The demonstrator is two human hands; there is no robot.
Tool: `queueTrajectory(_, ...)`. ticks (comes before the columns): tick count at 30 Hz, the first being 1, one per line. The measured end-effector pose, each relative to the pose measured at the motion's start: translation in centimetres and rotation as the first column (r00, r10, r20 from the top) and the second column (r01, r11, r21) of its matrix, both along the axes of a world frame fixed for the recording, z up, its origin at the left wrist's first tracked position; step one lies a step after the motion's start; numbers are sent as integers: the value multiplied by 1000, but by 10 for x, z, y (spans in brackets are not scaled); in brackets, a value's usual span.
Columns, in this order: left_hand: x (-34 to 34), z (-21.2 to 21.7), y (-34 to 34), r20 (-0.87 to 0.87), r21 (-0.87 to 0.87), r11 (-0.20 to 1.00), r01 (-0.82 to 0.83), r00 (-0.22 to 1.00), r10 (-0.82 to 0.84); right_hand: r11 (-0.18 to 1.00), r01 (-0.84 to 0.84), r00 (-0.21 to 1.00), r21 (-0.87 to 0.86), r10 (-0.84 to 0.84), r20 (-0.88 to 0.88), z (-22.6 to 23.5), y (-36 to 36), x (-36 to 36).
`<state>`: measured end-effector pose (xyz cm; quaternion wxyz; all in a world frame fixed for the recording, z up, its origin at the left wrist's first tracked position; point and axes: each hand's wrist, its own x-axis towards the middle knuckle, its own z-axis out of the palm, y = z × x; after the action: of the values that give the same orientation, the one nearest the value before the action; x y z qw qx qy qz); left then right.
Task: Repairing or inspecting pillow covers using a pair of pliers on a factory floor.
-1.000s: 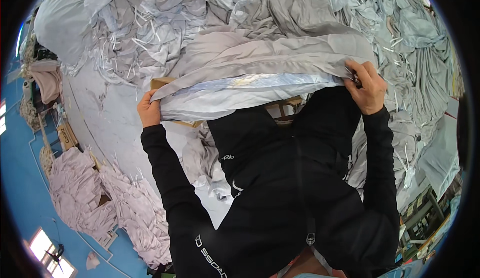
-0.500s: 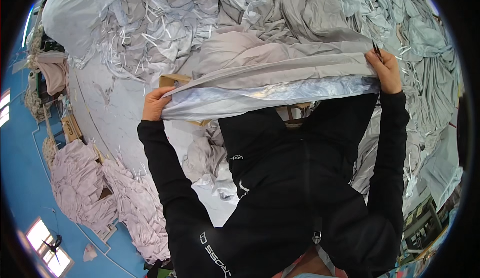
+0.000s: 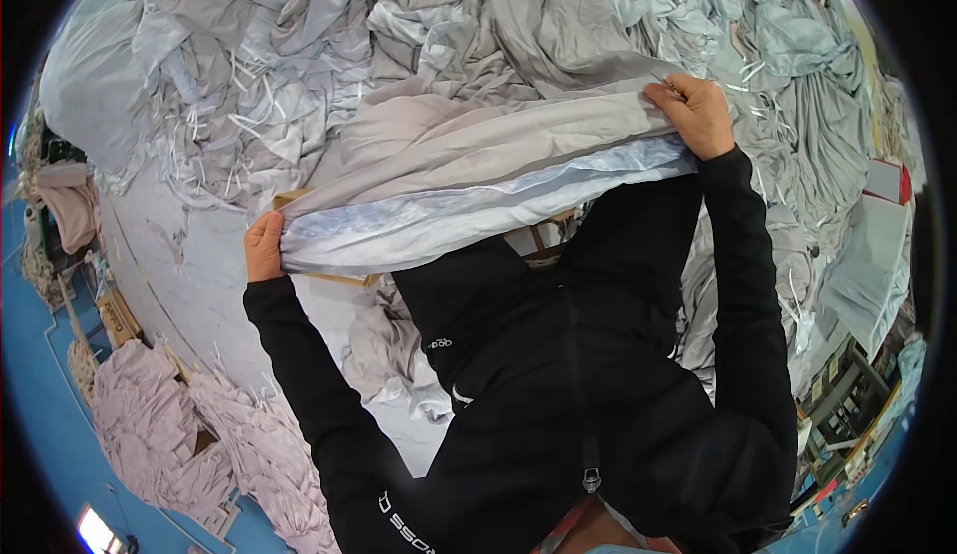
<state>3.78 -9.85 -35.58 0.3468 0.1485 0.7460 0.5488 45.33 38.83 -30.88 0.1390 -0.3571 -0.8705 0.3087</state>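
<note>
A length of thin grey cloth (image 3: 469,170) with a pale blue-and-white patterned side is stretched across my lap between both hands. My left hand (image 3: 264,248) pinches its left end, thumb and fingers closed on the edge. My right hand (image 3: 701,116) grips the opposite end, higher up. A thin, dark pointed tool (image 3: 662,83) sticks out from the fingers of that hand; its kind is hard to make out. The cloth hangs in long folds, with its far part running into the heap in front of me.
A big heap of grey and pale blue cloth (image 3: 429,21) with white ties spreads ahead. A wooden frame edge (image 3: 289,198) shows behind the cloth's left end. Pinkish cloth (image 3: 150,429) is piled at lower left. A dark rack (image 3: 842,400) stands at the right.
My view has shifted and turned slightly, so the surroundings appear moved left. The stretched cloth now slants more, its right end higher than before. Both hands keep their hold.
</note>
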Motion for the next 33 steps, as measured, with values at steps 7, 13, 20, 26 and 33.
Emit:
queueTrajectory(7,4,-15,28,-108,-16,989,-149,983,146,964,-62,997,258,47,64,2,-7,-4)
queueTrajectory(13,22,-16,56,-341,-48,998,-46,940,27,962,-54,960,266,123,-250,14,-27,9)
queueTrajectory(20,87,29,96,-646,83,996,37,763,26,959,-268,957,97,276,-89,27,-68,0)
queueTrajectory(26,132,70,130,-767,-145,935,324,561,-313,927,-318,946,200,324,6,20,-59,-2)
queueTrajectory(33,137,81,125,-572,-280,887,368,678,-462,965,-251,959,77,259,-117,14,-48,6)
